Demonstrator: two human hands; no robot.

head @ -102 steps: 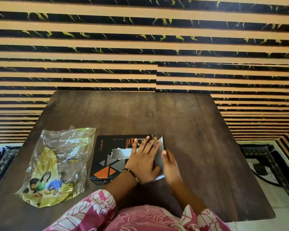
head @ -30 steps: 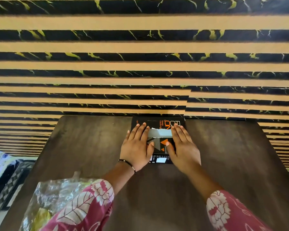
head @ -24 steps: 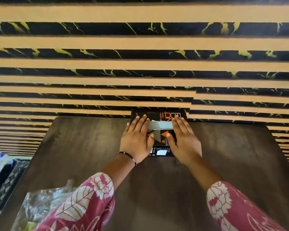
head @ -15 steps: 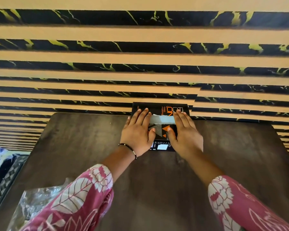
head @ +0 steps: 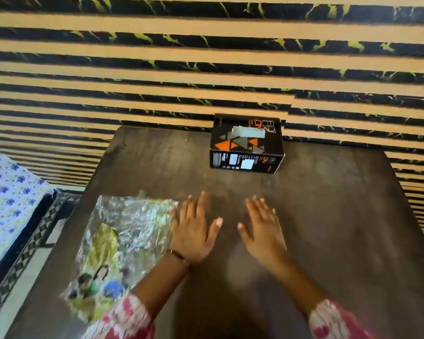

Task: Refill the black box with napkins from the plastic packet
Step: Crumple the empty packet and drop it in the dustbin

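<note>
Black box [head: 246, 144] sits at the far edge of the worktop [head: 328, 216], right up against the striped wall [head: 206, 57], upright, w/ a pale napkin [head: 249, 132] showing in the slot on its top face. Orange and grey triangles on top, white labels on the near side. Nothing touching it.

Both hands are well apart from the box, nearer the camera, palms down, low over the dark worktop; can't tell if they touch it. Left hand [head: 194, 233]: fingers [head: 202, 204] spread, holding nothing, thin bracelet [head: 178, 255] at the wrist. Its outer edge is just beside the plastic packet [head: 115, 250], maybe touching, too blurred to tell. Right hand [head: 263, 231]: fingers spread too, empty, bare worktop under it.

Packet lies flat and crinkled at the left near side of the worktop, clear w/ yellow print, looks flattened. Pink patterned sleeves [head: 123, 319] at the bottom. Off left, a blue-flowered bed [head: 8, 204].
</note>
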